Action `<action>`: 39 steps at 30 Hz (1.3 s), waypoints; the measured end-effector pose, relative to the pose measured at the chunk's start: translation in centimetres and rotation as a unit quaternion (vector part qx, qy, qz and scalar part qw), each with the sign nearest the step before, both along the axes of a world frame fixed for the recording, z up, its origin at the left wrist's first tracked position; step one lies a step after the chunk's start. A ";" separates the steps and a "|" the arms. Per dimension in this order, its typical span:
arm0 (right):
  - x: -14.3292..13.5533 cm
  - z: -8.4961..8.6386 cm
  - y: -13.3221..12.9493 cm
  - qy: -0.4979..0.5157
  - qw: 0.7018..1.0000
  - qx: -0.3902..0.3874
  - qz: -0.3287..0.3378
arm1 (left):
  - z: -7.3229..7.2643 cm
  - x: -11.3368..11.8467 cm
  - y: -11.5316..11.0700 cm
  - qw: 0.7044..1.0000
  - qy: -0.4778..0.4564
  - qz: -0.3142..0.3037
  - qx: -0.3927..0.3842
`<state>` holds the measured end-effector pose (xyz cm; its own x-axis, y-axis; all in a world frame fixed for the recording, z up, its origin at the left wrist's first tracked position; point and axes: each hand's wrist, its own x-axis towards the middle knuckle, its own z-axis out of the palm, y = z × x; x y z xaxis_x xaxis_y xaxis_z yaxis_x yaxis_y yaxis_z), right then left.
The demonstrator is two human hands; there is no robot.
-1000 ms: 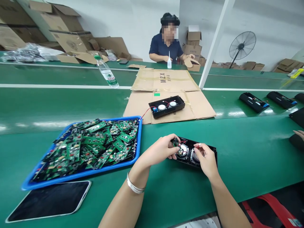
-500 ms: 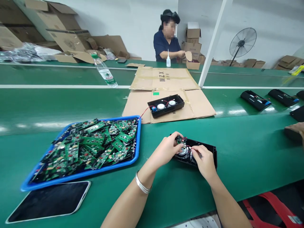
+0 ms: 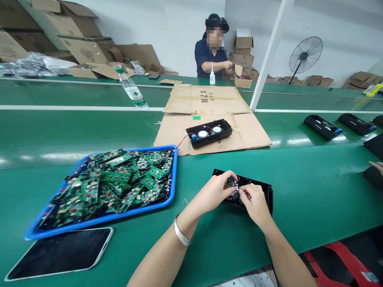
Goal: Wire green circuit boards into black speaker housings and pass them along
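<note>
A black speaker housing [image 3: 263, 191] lies on the green bench in front of me, under both hands. My left hand [image 3: 216, 191] grips a small green circuit board [image 3: 231, 182] above the housing. Close beside it, my right hand [image 3: 254, 201] pinches a thin wire with a small white connector [image 3: 237, 190] at the board's edge; the fingers partly hide the contact. Farther off, a second black housing [image 3: 209, 133] with two round speakers and a red wire rests on flattened cardboard [image 3: 179, 131]. A blue tray [image 3: 175, 175] heaped with circuit boards [image 3: 116, 176] stands at the left.
A phone [image 3: 60, 253] lies by the tray. Beyond it stands a tilted water bottle [image 3: 133, 92]. More black housings [image 3: 323, 126] sit on the right. Across the bench, a person [image 3: 211, 54] handles a small carton; another person's fingers show at the right edge. A red stool [image 3: 353, 263] is lower right.
My left hand has moved slightly right with the board, closer to my right hand. The wire's connector now meets the board's edge. The hand at the right edge has shifted mostly out of view.
</note>
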<state>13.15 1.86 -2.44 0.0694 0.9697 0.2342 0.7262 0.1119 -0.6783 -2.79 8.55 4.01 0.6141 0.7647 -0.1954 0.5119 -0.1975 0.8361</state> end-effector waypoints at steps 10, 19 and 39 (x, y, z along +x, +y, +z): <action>-0.1 -0.1 -0.1 -0.001 1.000 -0.006 -0.009 | 0.8 -0.6 0.4 0.994 -0.013 -0.093 0.052; 0.0 -1.0 -0.1 -0.008 0.998 -0.012 -0.066 | 0.8 -0.5 0.8 0.992 -0.032 -0.117 0.029; 3.0 0.5 -1.1 -0.289 0.948 -0.110 0.072 | -0.4 -1.3 2.0 0.994 0.005 0.057 -0.097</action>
